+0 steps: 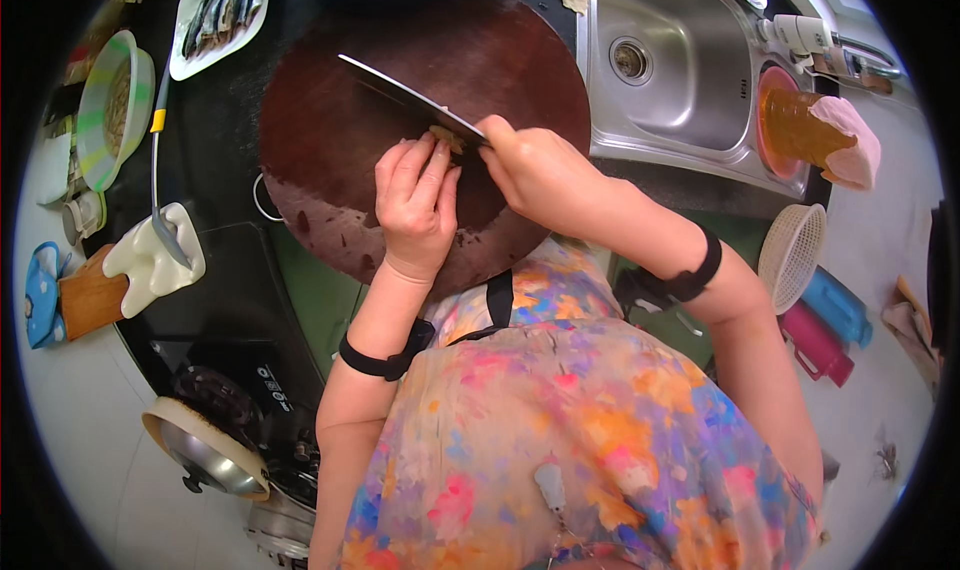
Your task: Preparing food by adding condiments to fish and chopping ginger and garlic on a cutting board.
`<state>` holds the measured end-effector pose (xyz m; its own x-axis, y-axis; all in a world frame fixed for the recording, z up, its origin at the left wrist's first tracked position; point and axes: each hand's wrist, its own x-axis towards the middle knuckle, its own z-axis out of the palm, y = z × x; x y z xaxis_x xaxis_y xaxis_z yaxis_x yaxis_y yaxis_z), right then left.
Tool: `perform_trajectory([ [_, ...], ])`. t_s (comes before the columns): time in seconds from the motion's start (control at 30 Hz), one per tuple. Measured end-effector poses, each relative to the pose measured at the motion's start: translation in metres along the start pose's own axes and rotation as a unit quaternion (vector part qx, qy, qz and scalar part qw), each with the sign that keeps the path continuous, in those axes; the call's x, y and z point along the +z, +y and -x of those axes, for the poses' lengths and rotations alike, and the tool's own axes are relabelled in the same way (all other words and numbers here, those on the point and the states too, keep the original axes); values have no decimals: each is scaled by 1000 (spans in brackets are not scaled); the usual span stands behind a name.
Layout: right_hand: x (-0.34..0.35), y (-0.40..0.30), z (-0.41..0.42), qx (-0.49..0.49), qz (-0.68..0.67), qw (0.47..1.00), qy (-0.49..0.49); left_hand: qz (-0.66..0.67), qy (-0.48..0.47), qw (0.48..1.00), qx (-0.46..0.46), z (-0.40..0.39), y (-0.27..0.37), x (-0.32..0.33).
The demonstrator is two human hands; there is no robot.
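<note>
My right hand [536,166] grips the handle of a cleaver [401,92], most of the handle hidden in the fist. Its broad dark blade points to the far left, over a round dark-red chopping board [495,44]. Under the fingertips of my left hand [416,198], a small yellowish-brown piece of food [448,138], perhaps ginger, is held against the board close beside the blade. Whether the edge touches the piece cannot be made out. The near rim of the board has wet-looking dark patches.
Right of the board is a steel sink [675,52] with a faucet [802,35]. At the far left are a white plate [180,63] of small fish, a green-striped bowl [142,112] and a ladle [157,165] on a white rest [142,262]. A lidded pan [206,450] stands near left.
</note>
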<state>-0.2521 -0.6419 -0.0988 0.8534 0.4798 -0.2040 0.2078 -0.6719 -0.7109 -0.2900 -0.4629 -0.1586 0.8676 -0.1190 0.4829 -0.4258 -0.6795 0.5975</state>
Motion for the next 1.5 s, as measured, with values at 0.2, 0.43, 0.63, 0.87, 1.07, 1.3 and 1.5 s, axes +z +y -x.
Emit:
perform_trajectory([
  [0.2,-8,7,8,-1,-62,997,35,20,-4,1000,-23,2,2,1],
  [0.43,-14,-2,27,24,-85,996,13,10,-3,1000,-24,3,2,1],
  [0.63,-6,-14,26,42,-48,998,8,5,-1,1000,-18,3,1,2],
  [0.87,14,-1,-7,12,-29,998,49,3,1,1000,-17,2,2,1],
  [1.07,-10,-1,18,38,-117,989,85,23,16,999,-36,5,1,0],
  [1.3,-30,-2,34,65,-111,986,107,28,15,999,-34,5,2,-1],
  [1.5,-14,0,43,50,-92,994,32,22,16,999,-28,4,2,0],
])
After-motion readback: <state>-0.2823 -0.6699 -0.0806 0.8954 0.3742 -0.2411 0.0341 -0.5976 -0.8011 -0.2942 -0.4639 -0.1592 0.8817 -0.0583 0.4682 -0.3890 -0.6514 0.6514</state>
